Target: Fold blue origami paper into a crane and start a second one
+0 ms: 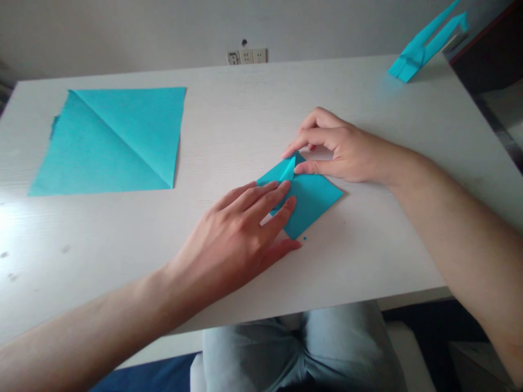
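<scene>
- While the left hand (245, 220), fingers spread, presses folded paper (314, 198) between the front and back edges of the table (224, 136), the right hand (343, 149) pinches its flap (289, 167)!
- Flat sheet (110, 147) lying toward the back-left corner.

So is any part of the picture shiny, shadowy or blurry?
In the head view, pale sheen on the table's left side; in the head view, a lighter flap on the small folded paper; in the head view, slight softness on the wall sockets, though their shapes still show.
</scene>
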`<action>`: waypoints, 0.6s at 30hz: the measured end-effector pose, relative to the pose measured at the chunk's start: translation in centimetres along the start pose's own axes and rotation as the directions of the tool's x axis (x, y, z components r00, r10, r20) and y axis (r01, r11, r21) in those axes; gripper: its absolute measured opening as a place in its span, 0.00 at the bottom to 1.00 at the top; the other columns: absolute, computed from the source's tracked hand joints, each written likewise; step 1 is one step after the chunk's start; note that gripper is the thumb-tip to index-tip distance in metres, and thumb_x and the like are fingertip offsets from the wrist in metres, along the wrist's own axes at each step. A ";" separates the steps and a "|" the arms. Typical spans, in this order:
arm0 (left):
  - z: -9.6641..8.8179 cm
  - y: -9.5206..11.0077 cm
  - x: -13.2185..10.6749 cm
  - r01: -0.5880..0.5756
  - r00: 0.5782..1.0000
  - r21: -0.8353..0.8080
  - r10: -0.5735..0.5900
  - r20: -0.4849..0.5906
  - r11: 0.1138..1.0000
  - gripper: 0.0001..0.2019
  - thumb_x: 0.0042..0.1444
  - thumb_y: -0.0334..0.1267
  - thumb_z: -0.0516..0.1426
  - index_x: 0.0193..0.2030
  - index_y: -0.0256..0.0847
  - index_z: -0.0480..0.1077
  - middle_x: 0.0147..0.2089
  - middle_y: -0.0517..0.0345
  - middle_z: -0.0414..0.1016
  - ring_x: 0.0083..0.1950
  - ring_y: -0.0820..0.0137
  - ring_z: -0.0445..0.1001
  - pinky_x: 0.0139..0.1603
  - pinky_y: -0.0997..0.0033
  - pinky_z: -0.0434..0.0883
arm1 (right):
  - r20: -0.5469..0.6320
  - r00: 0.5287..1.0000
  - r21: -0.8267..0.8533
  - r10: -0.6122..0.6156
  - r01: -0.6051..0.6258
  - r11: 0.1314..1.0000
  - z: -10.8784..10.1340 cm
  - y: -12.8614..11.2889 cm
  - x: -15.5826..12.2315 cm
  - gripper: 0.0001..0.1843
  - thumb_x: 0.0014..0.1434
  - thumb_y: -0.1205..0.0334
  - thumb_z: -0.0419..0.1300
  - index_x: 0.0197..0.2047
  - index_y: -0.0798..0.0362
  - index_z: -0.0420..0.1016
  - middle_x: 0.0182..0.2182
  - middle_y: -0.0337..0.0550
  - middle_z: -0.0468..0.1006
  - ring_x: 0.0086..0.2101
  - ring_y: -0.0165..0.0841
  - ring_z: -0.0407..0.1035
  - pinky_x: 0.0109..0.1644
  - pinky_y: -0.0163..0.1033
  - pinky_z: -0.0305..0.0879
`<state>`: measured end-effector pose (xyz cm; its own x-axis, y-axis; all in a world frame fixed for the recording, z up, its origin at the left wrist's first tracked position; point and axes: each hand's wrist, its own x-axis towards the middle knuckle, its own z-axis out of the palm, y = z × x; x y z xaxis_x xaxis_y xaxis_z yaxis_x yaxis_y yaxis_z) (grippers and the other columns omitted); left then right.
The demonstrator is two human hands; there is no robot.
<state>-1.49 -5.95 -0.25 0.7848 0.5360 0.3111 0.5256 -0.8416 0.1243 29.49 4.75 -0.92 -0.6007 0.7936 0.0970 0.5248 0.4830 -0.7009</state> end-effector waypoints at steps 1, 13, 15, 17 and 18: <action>0.0 0.0 0.0 -0.001 1.000 -0.001 0.001 -0.002 1.000 0.21 0.90 0.48 0.61 0.74 0.33 0.84 0.80 0.35 0.86 0.79 0.47 0.89 0.77 0.41 0.89 | 0.008 1.000 0.008 0.001 -0.001 1.000 0.0 0.0 0.0 0.14 0.75 0.39 0.76 0.60 0.26 0.96 0.61 0.47 0.81 0.58 0.55 0.77 0.71 0.69 0.82; -0.2 0.2 0.2 0.020 1.000 0.036 -0.019 -0.019 0.999 0.18 0.90 0.44 0.60 0.73 0.37 0.85 0.78 0.44 0.88 0.75 0.52 0.91 0.78 0.48 0.89 | 0.039 0.999 -0.121 -0.007 0.011 0.993 -1.1 0.8 -0.5 0.29 0.67 0.42 0.81 0.70 0.31 0.94 0.68 0.50 0.82 0.68 0.61 0.78 0.83 0.69 0.71; -0.1 0.1 0.2 0.051 0.999 0.054 -0.050 -0.018 0.997 0.17 0.90 0.44 0.61 0.73 0.38 0.85 0.78 0.44 0.88 0.74 0.51 0.92 0.78 0.46 0.88 | -0.031 0.999 -0.206 0.031 -0.037 0.978 -0.8 0.4 -0.4 0.31 0.68 0.43 0.80 0.72 0.33 0.91 0.71 0.52 0.81 0.71 0.64 0.75 0.87 0.71 0.64; 0.1 0.0 0.2 0.074 0.997 0.069 -0.073 -0.014 0.995 0.18 0.89 0.44 0.62 0.74 0.37 0.85 0.79 0.42 0.87 0.74 0.48 0.92 0.78 0.43 0.88 | -0.111 0.991 -0.272 0.067 -0.096 0.958 -0.2 -0.1 -0.2 0.30 0.71 0.45 0.78 0.74 0.37 0.89 0.72 0.55 0.82 0.71 0.66 0.74 0.86 0.73 0.61; 0.1 -0.1 0.2 0.079 0.997 0.076 -0.079 -0.010 0.994 0.19 0.89 0.45 0.62 0.74 0.37 0.85 0.79 0.41 0.87 0.74 0.47 0.92 0.78 0.42 0.88 | -0.149 0.986 -0.287 0.070 -0.111 0.951 0.1 -0.3 0.0 0.29 0.71 0.46 0.78 0.72 0.39 0.89 0.70 0.56 0.82 0.70 0.65 0.75 0.85 0.72 0.62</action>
<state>-1.39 -5.75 -0.32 0.7376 0.5998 0.3100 0.6094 -0.7891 0.0767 29.28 4.55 -0.75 -0.4656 0.8719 0.1517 0.7393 0.4774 -0.4749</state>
